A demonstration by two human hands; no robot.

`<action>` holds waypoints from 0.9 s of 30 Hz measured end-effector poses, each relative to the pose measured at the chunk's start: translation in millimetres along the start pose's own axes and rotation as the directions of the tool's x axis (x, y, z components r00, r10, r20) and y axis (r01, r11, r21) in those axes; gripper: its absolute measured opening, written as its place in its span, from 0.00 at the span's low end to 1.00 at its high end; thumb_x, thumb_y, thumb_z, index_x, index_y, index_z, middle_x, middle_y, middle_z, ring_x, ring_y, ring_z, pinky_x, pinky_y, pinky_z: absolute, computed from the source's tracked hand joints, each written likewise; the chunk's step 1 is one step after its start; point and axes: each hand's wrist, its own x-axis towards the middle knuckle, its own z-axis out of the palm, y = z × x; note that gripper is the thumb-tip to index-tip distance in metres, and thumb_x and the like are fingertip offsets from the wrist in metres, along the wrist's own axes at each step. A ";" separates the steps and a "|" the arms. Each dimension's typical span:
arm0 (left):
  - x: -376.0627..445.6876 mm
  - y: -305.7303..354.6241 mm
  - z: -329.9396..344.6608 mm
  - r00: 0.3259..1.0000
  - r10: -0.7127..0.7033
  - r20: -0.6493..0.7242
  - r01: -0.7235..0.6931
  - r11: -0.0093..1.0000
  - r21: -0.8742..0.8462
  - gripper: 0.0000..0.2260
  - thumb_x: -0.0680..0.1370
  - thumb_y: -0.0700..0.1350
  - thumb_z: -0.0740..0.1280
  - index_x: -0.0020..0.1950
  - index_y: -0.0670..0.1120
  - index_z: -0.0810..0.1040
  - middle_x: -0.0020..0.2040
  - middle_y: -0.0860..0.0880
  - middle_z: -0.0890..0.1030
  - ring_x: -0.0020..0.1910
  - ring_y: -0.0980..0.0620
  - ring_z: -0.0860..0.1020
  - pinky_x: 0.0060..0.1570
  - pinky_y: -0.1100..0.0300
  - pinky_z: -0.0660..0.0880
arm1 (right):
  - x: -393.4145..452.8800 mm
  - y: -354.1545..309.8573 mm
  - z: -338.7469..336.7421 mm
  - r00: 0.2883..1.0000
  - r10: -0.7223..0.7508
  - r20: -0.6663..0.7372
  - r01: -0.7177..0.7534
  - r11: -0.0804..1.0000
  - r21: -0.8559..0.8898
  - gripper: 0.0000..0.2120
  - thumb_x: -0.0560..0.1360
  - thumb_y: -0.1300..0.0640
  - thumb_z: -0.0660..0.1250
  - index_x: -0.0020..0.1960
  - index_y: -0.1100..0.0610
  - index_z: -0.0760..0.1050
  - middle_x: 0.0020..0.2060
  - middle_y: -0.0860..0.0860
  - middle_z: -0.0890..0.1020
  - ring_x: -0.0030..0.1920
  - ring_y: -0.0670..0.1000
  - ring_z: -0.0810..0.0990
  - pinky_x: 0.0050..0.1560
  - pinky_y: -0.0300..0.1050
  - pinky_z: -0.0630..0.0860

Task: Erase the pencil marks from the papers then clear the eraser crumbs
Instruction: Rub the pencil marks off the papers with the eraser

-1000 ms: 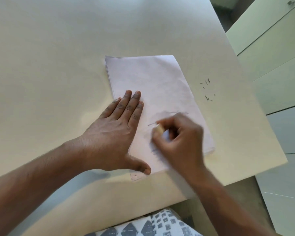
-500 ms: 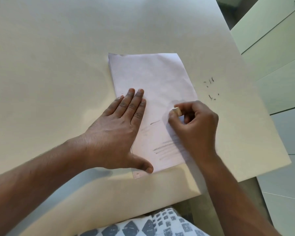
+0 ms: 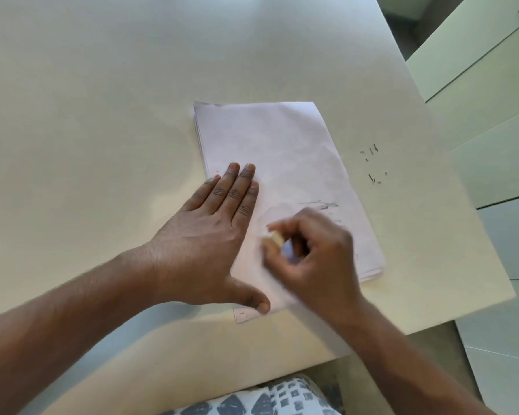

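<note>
Paper stack: white, faint pencil marks at 4 o'clock. Left hand flat, fingers together, pressing. Right hand pinching cream eraser, blurred. Dark crumbs on worktop at 3 o'clock.

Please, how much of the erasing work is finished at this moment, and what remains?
Done: the upper part of the top paper looks free of marks. In hand: the left hand presses the stack flat while the right hand pinches the eraser on the lower part. Left: pencil strokes are visible above the right hand, and dark crumbs lie on the table to clear. Lower sheets are hidden.
</note>
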 end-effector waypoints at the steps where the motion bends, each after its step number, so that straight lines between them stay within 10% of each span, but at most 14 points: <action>1: 0.1 0.1 0.0 1.000 0.002 0.000 -0.002 1.000 -0.006 0.68 0.62 0.88 0.50 0.76 0.41 0.20 0.74 0.43 0.15 0.74 0.46 0.17 0.80 0.48 0.31 | 13.2 14.1 -3.6 0.994 0.029 -0.104 -0.034 0.998 -0.046 0.06 0.69 0.64 0.78 0.42 0.57 0.82 0.36 0.42 0.76 0.33 0.39 0.71 0.37 0.35 0.69; 4: -0.1 0.1 0.2 1.000 0.007 -0.012 -0.007 1.000 -0.013 0.69 0.62 0.88 0.51 0.76 0.41 0.20 0.74 0.44 0.16 0.75 0.46 0.18 0.81 0.48 0.32 | 32.9 20.7 -7.1 0.965 0.096 -0.244 -0.122 0.988 -0.094 0.05 0.69 0.64 0.77 0.41 0.57 0.82 0.36 0.44 0.79 0.32 0.42 0.72 0.36 0.42 0.73; 8: 0.5 -0.9 0.6 1.000 0.008 -0.012 -0.008 1.000 -0.003 0.68 0.62 0.89 0.49 0.76 0.41 0.19 0.73 0.43 0.15 0.74 0.46 0.17 0.81 0.48 0.32 | -7.6 -9.2 5.8 0.999 -0.012 0.029 0.011 0.999 0.030 0.07 0.68 0.64 0.79 0.43 0.58 0.82 0.37 0.42 0.77 0.33 0.38 0.71 0.38 0.32 0.67; 12: 0.3 -1.3 1.1 1.000 0.011 -0.009 -0.011 1.000 -0.011 0.69 0.62 0.89 0.50 0.76 0.41 0.19 0.74 0.44 0.15 0.75 0.46 0.17 0.81 0.48 0.32 | 30.8 22.3 -5.1 0.971 0.122 -0.205 -0.130 0.991 -0.025 0.05 0.70 0.63 0.77 0.42 0.57 0.82 0.36 0.44 0.81 0.33 0.40 0.74 0.37 0.41 0.72; 17: 0.4 -1.4 0.2 1.000 0.015 -0.018 -0.015 1.000 -0.008 0.69 0.62 0.89 0.50 0.76 0.41 0.19 0.73 0.44 0.15 0.74 0.46 0.17 0.80 0.49 0.30 | -5.0 -9.8 3.4 0.998 0.040 0.045 -0.042 0.998 0.046 0.08 0.68 0.64 0.79 0.43 0.56 0.82 0.36 0.42 0.78 0.33 0.40 0.73 0.38 0.32 0.67; 21: 0.2 -0.4 0.4 1.000 0.013 -0.011 -0.014 1.000 -0.013 0.69 0.62 0.89 0.51 0.76 0.41 0.19 0.73 0.44 0.15 0.74 0.47 0.17 0.80 0.49 0.31 | 29.9 21.1 -6.0 0.960 0.180 -0.215 -0.177 0.984 0.032 0.06 0.69 0.61 0.79 0.43 0.55 0.83 0.36 0.43 0.82 0.32 0.42 0.76 0.36 0.38 0.71; 27: 0.7 -1.4 -0.5 1.000 0.014 -0.010 -0.014 1.000 -0.014 0.69 0.62 0.89 0.50 0.77 0.41 0.20 0.74 0.43 0.15 0.74 0.46 0.17 0.80 0.48 0.30 | 9.1 -3.4 4.9 0.995 0.099 -0.024 -0.097 0.993 0.073 0.07 0.69 0.63 0.80 0.43 0.56 0.83 0.35 0.44 0.81 0.32 0.44 0.76 0.36 0.36 0.71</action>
